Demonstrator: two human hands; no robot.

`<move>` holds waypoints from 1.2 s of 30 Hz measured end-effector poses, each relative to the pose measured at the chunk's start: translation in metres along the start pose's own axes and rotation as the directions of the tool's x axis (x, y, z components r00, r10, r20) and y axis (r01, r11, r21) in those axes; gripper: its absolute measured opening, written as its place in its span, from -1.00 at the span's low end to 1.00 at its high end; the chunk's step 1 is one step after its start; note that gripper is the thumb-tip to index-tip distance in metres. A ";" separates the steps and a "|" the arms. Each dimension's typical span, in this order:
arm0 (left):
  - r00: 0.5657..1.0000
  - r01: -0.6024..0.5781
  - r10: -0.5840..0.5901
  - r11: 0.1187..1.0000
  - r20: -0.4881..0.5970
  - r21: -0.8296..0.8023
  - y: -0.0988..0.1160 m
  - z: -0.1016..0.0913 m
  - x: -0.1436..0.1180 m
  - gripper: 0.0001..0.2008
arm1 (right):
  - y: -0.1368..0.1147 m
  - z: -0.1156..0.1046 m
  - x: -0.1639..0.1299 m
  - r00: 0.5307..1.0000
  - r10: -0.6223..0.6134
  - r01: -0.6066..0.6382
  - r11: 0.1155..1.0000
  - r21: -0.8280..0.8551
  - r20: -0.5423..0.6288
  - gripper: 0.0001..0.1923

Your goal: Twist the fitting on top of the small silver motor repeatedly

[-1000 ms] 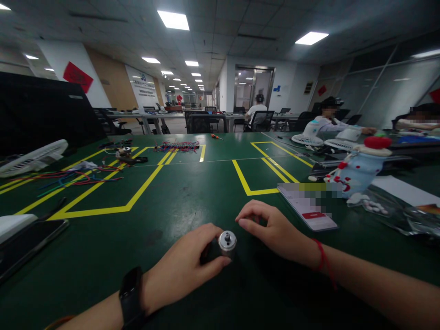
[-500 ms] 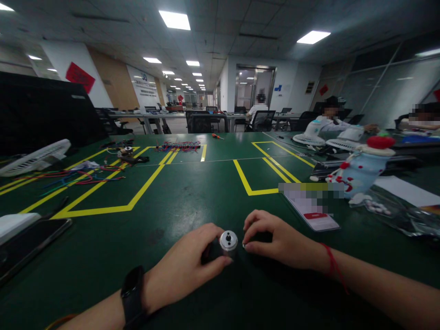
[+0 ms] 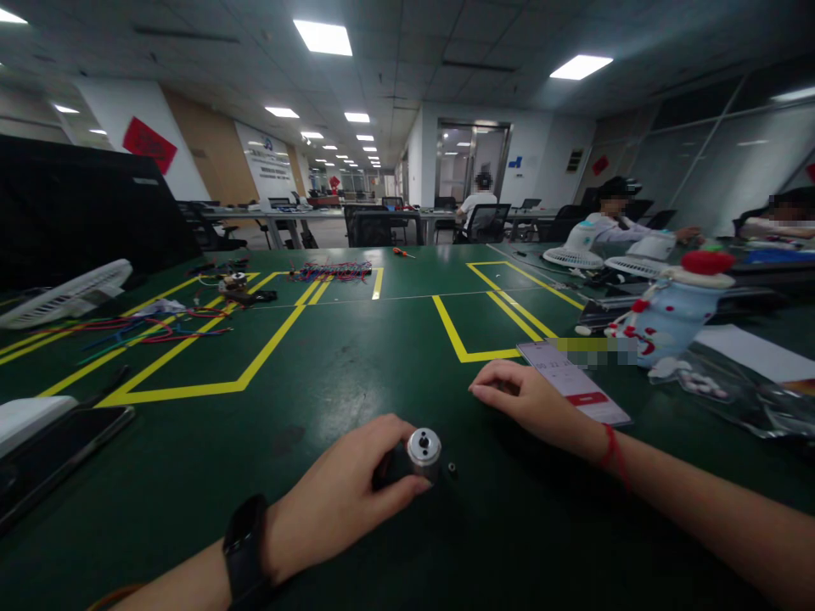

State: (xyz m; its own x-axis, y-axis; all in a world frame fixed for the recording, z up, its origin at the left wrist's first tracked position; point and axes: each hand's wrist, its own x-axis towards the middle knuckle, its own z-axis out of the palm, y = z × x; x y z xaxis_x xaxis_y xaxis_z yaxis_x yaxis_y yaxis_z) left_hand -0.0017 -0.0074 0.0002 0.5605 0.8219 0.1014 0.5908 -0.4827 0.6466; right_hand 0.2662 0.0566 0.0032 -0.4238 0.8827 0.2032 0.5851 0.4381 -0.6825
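Observation:
My left hand (image 3: 347, 496) grips a small motor (image 3: 421, 450) with a silver round end, holding it on the green table (image 3: 356, 365). A tiny dark ring-shaped part (image 3: 452, 468) lies on the table just right of the motor. My right hand (image 3: 531, 399) rests farther right and back, fingers curled with the fingertips pinched together; whether they hold anything I cannot tell. It lies beside a white phone (image 3: 576, 383).
Yellow tape lines (image 3: 267, 344) mark boxes on the table. Coloured wires (image 3: 137, 327) and a white fan grille (image 3: 67, 293) lie at left, a dark phone (image 3: 54, 454) at near left. A snowman-like bottle (image 3: 671, 310) and plastic bags (image 3: 739, 395) sit at right. Other people work at the far right.
My right hand has drawn away from the motor, back and to the right, toward the phone. A tiny dark part now lies beside the motor. The left hand has stayed put.

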 end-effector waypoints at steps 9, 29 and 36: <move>1.000 -0.005 0.005 1.000 -0.015 -0.005 0.002 0.000 0.000 -0.86 | -0.025 0.016 -0.014 0.942 -0.226 0.243 0.969 -0.040 0.248 -0.74; 1.000 -0.019 0.019 0.999 -0.023 0.027 -0.001 0.005 0.001 -0.85 | -0.069 0.034 -0.011 0.972 -0.234 0.226 0.962 0.151 0.039 -0.91; 0.999 -0.022 0.023 0.999 -0.024 0.035 0.001 0.001 0.001 -0.84 | -0.058 0.023 -0.012 0.982 -0.148 0.107 0.945 0.308 0.113 -0.80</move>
State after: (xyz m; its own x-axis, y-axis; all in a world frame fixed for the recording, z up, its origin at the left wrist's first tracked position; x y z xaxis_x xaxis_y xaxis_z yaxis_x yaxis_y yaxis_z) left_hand 0.0001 -0.0074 -0.0003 0.5597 0.8177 0.1346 0.5983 -0.5111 0.6171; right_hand 0.2217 0.0171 0.0242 -0.5813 0.7830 0.2212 0.2946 0.4560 -0.8398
